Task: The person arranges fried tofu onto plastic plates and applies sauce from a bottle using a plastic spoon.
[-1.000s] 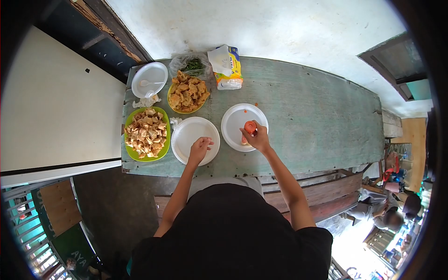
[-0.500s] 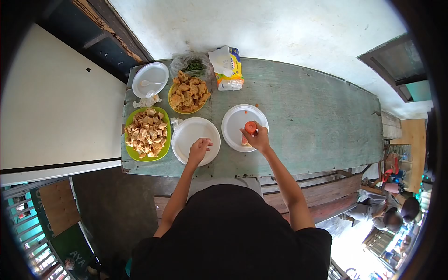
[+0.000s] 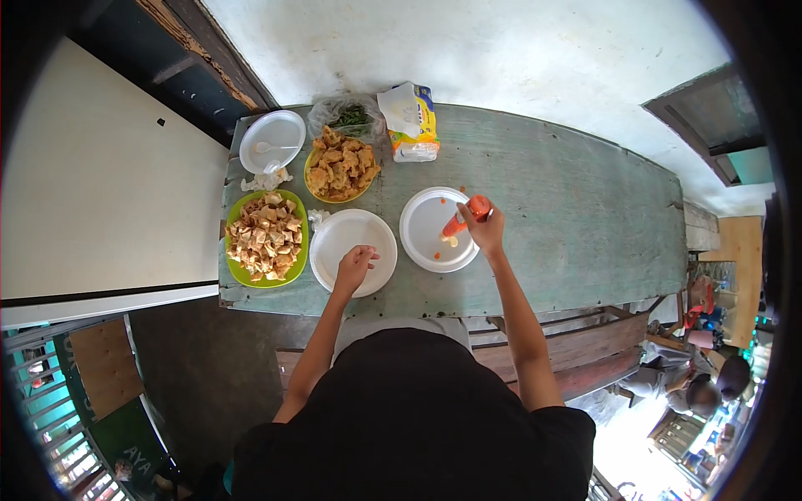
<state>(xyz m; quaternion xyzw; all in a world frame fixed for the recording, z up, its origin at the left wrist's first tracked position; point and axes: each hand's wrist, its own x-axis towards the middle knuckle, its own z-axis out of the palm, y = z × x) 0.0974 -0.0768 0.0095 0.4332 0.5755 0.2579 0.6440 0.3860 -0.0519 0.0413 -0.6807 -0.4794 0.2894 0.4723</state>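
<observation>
My right hand (image 3: 486, 227) grips a red bottle (image 3: 455, 224) that is tilted over the right white plate (image 3: 423, 242). A few orange-red spots and a small pale blob lie on that plate near the bottle's lower end. Above the left white plate (image 3: 333, 249) hovers my left hand (image 3: 357, 265), its fingers loosely curled; whether anything is between them is too small to tell. Cut brown pieces fill a green plate (image 3: 303, 248) on the left. Behind the white plates, fried food (image 3: 341, 167) is heaped on a yellow-green plate.
A small white bowl (image 3: 273, 142) with a spoon, a plastic bag (image 3: 349, 117) of green leaves and a tissue pack (image 3: 411, 125) stand along the back of the green table (image 3: 576, 209). A wooden bench (image 3: 576, 351) is near the front edge. People sit far right.
My right hand has moved slightly right and up, tilting the red bottle so that its side shows. Another orange-red spot is visible on the right plate. My left hand is almost unmoved.
</observation>
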